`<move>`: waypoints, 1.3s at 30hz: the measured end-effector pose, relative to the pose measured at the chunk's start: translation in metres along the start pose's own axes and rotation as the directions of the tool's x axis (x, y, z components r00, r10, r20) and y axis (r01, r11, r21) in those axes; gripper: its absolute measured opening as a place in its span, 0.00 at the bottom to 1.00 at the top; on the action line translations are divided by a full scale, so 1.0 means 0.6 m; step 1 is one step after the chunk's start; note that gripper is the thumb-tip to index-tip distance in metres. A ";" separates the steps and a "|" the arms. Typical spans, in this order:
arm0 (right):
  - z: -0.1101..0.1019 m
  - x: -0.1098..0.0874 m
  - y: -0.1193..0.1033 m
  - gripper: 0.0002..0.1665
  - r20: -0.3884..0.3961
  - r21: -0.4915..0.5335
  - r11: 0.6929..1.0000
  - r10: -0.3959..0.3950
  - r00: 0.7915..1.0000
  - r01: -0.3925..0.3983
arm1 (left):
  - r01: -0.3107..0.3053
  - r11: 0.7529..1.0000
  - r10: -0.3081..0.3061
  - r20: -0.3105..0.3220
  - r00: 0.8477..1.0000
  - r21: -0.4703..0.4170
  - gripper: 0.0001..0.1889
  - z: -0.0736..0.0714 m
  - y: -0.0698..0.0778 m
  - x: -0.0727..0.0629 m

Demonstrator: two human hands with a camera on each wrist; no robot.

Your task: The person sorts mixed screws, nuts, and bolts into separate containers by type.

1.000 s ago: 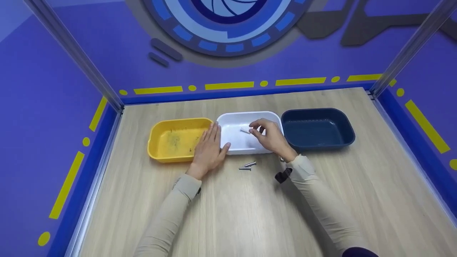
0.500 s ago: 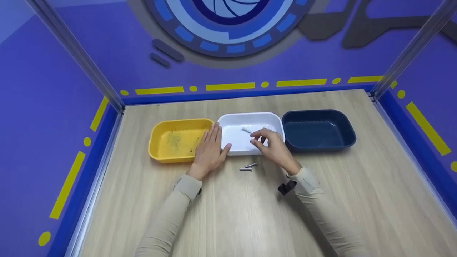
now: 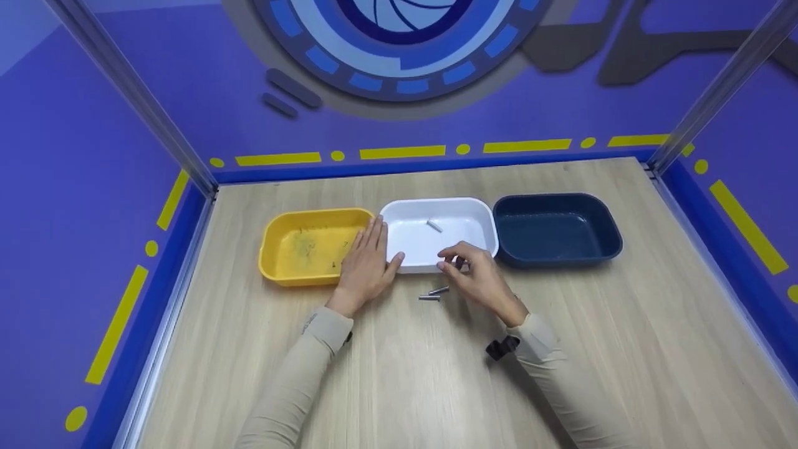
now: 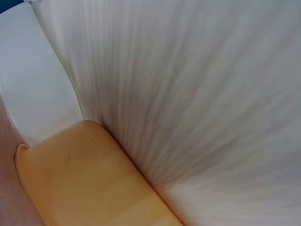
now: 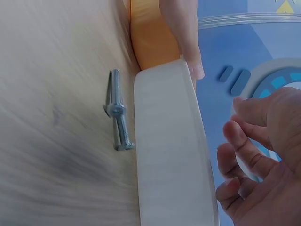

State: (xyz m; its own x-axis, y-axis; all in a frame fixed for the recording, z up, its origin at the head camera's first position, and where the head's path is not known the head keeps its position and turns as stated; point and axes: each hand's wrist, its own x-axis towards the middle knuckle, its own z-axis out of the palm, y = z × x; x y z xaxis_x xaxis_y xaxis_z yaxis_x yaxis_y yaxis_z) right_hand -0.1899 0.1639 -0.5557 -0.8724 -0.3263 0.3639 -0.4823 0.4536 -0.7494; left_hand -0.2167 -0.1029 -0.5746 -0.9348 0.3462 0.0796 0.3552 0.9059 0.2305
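Observation:
My left hand [image 3: 366, 267] lies with straight fingers over the adjoining rims of the yellow tray [image 3: 280, 276] and the white tray [image 3: 408, 249], its thumb at the white tray's front edge. One metal bolt [image 3: 434, 226] lies slanted inside the white tray. Over that tray's front rim is my right hand [image 3: 479, 274], fingers loosely bent, nothing between thumb and fingertips in the right wrist view. Two more bolts [image 5: 117, 108] lie close together on the table, just in front of the white tray. The left wrist view shows mostly tray walls and tabletop.
A dark blue tray [image 3: 558, 259] stands right of the white one, completing a row on the wooden table [image 3: 399, 374]. Dark marks and small specks show in the yellow tray. Purple panels [image 3: 499, 118] enclose the back and sides.
The bolt that my right hand pinched has been let go and lies in the white tray. The right hand has drawn back toward the front rim; the left hand has stayed put.

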 end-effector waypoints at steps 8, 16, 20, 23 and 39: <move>0.009 -0.025 0.002 0.09 -0.007 -0.026 1.000 0.008 1.000 -0.008 | -0.007 1.000 0.006 -0.020 1.000 -0.010 0.44 0.003 0.000 -0.002; 0.018 -0.040 0.006 0.09 -0.005 0.022 0.999 0.026 1.000 -0.026 | -0.011 1.000 0.011 -0.022 1.000 -0.011 0.43 0.000 -0.001 -0.001; 0.020 -0.047 0.008 0.11 0.012 0.023 0.999 0.044 0.999 -0.045 | -0.017 1.000 0.017 -0.029 0.999 -0.003 0.43 -0.001 -0.002 -0.001; 0.023 -0.053 0.010 0.11 0.030 0.026 0.998 0.060 0.998 -0.061 | -0.016 1.000 0.016 -0.022 1.000 -0.002 0.43 -0.001 -0.002 -0.002; 0.042 -0.071 0.023 0.12 0.090 0.080 0.984 0.149 0.985 -0.156 | -0.005 1.000 0.005 -0.008 1.000 -0.010 0.44 -0.001 0.000 -0.001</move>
State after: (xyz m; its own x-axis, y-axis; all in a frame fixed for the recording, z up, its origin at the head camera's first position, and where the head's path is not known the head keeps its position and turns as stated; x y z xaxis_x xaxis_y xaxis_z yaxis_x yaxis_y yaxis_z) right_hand -0.1572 0.1630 -0.5958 -0.9237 -0.3286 0.1970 -0.3322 0.4308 -0.8391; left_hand -0.2162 -0.1036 -0.5740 -0.9330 0.3489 0.0882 0.3599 0.9016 0.2398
